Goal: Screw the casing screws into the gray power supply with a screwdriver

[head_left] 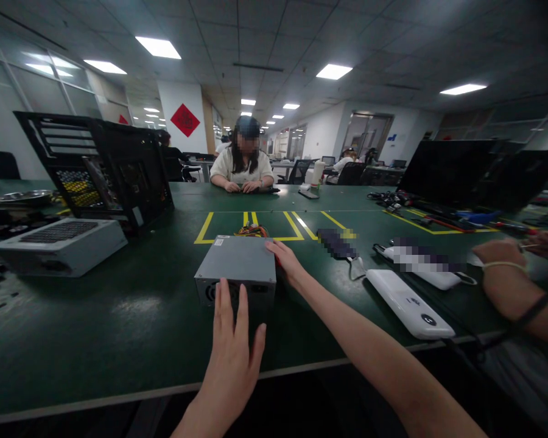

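Note:
A grey metal power supply box (237,260) sits on the green table (137,340), with its fan and socket side facing me. Red, yellow and black cables (252,230) lie bunched behind it. My left hand (232,340) is in front of the box, fingers spread, the fingertips at its near face. At the box's right side, my right hand (284,258) rests against the edge, one finger on the top corner and the other fingers partly hidden behind the side; whether it grips the box is unclear.
Left: an open black computer case (146,173) and a second power supply (59,246). Right: white power banks (408,304), a dark phone (337,243) and a neighbour's hands (502,261). A person (242,161) sits opposite. Yellow tape (204,228) marks the table.

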The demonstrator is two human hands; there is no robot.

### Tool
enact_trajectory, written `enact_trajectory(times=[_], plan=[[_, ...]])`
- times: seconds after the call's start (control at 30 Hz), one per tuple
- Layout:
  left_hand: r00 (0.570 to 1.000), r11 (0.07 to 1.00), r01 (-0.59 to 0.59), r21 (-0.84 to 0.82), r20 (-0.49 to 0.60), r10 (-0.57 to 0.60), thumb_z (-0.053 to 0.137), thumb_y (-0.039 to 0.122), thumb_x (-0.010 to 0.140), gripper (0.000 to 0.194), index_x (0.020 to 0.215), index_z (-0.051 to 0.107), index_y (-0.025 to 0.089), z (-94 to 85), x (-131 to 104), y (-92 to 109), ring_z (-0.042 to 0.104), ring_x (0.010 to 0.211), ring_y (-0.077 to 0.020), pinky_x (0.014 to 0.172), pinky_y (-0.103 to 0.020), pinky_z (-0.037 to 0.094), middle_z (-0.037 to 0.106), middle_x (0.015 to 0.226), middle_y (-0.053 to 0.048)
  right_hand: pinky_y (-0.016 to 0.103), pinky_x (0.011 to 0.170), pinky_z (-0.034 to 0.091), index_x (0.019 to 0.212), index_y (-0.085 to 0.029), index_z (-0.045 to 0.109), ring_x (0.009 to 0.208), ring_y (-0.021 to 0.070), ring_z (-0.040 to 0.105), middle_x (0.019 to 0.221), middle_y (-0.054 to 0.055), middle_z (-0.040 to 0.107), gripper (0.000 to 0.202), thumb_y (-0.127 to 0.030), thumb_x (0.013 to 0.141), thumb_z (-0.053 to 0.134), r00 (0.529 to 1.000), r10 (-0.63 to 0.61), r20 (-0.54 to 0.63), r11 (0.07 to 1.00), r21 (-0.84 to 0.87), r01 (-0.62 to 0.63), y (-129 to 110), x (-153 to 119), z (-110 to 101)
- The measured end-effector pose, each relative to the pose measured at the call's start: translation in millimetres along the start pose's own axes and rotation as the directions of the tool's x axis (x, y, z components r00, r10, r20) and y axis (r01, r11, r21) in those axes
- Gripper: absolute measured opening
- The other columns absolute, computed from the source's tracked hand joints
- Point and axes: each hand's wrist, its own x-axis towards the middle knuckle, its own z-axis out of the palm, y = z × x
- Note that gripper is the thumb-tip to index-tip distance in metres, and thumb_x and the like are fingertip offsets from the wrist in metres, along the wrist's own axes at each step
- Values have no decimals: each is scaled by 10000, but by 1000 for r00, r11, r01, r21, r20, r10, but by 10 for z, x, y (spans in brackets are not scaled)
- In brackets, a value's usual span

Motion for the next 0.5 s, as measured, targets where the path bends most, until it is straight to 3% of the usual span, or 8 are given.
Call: enact_trajectory(times=[0.13, 0.23, 0.37, 0.5], plan=[[974, 964, 225, -139, 31, -223, 406, 224, 893, 693, 1445, -12, 248, -22, -166, 11, 35, 1375, -297, 1046, -528, 283, -82, 1515, -109, 267, 660, 492, 1023, -196, 621, 733, 143, 604, 856, 11, 669, 410, -421, 680, 635, 1000, 24, -2, 997, 68, -24, -47, -101, 118], [940, 925, 318, -208, -58, -336, 365, 223, 906, 661, 1446, -16, 256, 24, -263, -37, 37, 1374, -282, 1061, -526, 255, -60, 1515, -87, 282, 724, 492, 1036, -193, 614, 835, 163, 602, 924, 20, 666, 441, -394, 647, 662, 1000, 14, -26, 994, 105, -11, -53, -185, 284], [912, 938, 292, -185, -242, -331, 435, 237, 864, 766, 1436, -74, 269, 79, -321, -233, 24, 1375, -258, 1098, -461, 244, -31, 1519, -20, 320, 836, 474, 1118, -198, 575, 918, 178, 593, 1014, 26, 652, 543, -329, 606, 700, 999, -7, -45, 992, 125, 12, -79, -307, 560], [890, 941, 301, -153, -310, -335, 503, 300, 797, 843, 1422, -60, 359, 48, -312, -388, 136, 1369, -249, 1082, -430, 331, 179, 1496, 71, 356, 910, 448, 1178, -207, 537, 989, 196, 575, 1103, 36, 620, 553, -332, 655, 668, 993, -119, -10, 990, 81, 119, -165, -469, 854]])
